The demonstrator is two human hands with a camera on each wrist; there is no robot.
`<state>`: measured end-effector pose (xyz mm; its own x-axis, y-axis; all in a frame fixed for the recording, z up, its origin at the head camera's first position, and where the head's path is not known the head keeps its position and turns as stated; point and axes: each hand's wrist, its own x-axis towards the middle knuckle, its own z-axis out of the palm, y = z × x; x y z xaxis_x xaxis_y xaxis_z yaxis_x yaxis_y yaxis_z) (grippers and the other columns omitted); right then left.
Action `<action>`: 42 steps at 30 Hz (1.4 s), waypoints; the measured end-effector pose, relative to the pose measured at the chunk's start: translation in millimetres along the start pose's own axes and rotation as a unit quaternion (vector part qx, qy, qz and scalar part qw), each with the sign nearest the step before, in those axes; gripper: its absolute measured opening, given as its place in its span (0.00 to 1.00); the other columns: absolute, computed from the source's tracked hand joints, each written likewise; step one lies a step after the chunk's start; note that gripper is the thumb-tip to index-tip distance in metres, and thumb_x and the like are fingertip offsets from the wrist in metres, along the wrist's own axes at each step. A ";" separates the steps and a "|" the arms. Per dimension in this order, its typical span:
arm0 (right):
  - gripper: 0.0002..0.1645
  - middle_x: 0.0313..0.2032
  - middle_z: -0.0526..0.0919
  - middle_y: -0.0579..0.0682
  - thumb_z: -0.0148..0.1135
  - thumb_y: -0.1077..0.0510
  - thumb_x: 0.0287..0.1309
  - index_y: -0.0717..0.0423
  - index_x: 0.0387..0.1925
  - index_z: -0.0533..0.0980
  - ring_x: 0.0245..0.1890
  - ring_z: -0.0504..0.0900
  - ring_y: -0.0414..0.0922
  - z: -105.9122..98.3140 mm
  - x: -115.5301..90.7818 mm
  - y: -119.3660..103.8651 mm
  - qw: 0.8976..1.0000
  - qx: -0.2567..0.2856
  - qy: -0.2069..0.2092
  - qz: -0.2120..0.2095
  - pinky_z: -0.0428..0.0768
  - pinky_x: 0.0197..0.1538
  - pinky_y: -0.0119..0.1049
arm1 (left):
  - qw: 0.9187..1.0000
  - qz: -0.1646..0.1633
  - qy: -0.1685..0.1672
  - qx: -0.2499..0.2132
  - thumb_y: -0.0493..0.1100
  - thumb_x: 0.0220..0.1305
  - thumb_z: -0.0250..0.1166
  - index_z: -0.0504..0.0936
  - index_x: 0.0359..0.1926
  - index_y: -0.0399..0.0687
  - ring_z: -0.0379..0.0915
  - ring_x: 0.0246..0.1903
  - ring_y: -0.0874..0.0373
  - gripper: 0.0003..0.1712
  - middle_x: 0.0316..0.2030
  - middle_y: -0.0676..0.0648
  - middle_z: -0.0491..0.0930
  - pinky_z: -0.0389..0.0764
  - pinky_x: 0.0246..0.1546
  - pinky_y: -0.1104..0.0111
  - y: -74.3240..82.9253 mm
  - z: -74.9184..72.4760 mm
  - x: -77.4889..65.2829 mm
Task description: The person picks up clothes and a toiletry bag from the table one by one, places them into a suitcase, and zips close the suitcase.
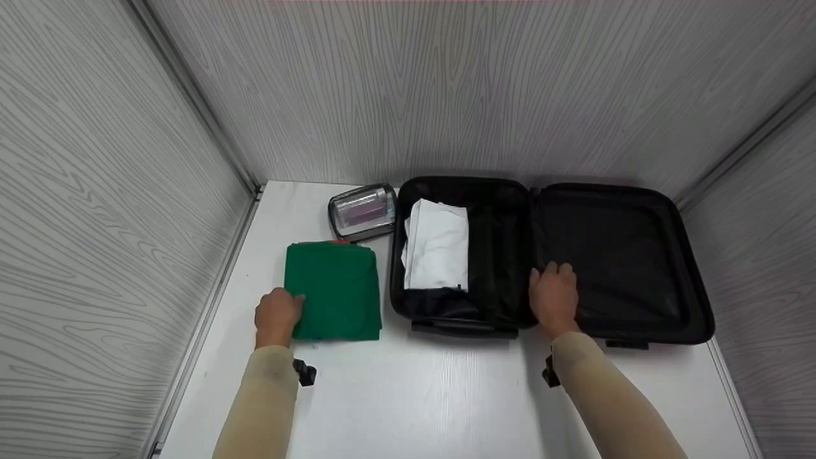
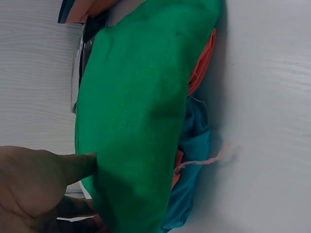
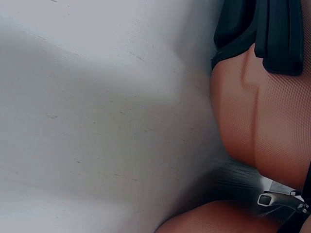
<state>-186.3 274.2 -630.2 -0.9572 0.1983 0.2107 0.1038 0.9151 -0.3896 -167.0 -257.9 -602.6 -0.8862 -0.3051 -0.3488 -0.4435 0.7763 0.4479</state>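
My left hand (image 1: 278, 311) pinches the left edge of a folded green cloth (image 1: 338, 290), which lies left of an open suitcase. In the left wrist view the thumb (image 2: 80, 166) presses the cloth's top and the other fingers go under its edge. Layers of orange cloth (image 2: 201, 65) and blue cloth (image 2: 192, 162) show below the green one, with a pink string (image 2: 206, 161) hanging out. My right hand (image 1: 554, 294) rests on the suitcase (image 1: 396, 268) where its two halves meet, fingers pointing to the back. Folded white cloth (image 1: 440, 245) lies inside the left half.
A small clear-topped pouch (image 1: 363, 211) with purple and clear items stands behind the green cloth, against the suitcase. The suitcase lid (image 1: 618, 261) lies flat on the right. Its orange-brown outer shell (image 3: 272, 111) shows in the right wrist view. Grey panels enclose the white table (image 1: 414, 401).
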 end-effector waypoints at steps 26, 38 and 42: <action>0.29 0.46 0.73 0.72 0.50 0.51 0.82 0.80 0.54 0.73 0.46 0.77 0.68 -1.0 -0.9 -1.3 1.000 0.000 -0.003 0.011 0.83 0.40 0.61 | 0.997 0.022 0.002 -0.075 0.41 0.80 0.52 0.71 0.61 0.28 0.77 0.59 0.31 0.20 0.58 0.25 0.78 0.78 0.58 0.40 22.6 -14.1 2.0; 0.28 0.45 0.74 0.74 0.52 0.51 0.81 0.79 0.52 0.74 0.46 0.78 0.69 -1.5 -1.2 -1.4 1.000 -0.007 0.005 -0.002 0.83 0.42 0.61 | 0.979 -0.021 -0.079 -0.185 0.46 0.80 0.57 0.50 0.81 0.27 0.56 0.77 0.30 0.42 0.77 0.25 0.58 0.61 0.76 0.40 24.3 -18.7 6.6; 0.28 0.45 0.73 0.73 0.52 0.50 0.81 0.78 0.51 0.74 0.45 0.77 0.68 0.2 -0.4 -0.4 1.000 -0.006 0.005 0.004 0.83 0.41 0.61 | 0.985 0.011 -0.067 -0.156 0.42 0.80 0.56 0.57 0.80 0.29 0.58 0.76 0.31 0.36 0.76 0.27 0.61 0.62 0.75 0.41 27.3 -11.9 4.2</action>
<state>-186.0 273.6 -630.4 -0.9538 0.2085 0.2162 0.1145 0.9179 -0.3801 -184.5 -244.5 -582.1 -0.8795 -0.1990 -0.4324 -0.4631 0.5674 0.6808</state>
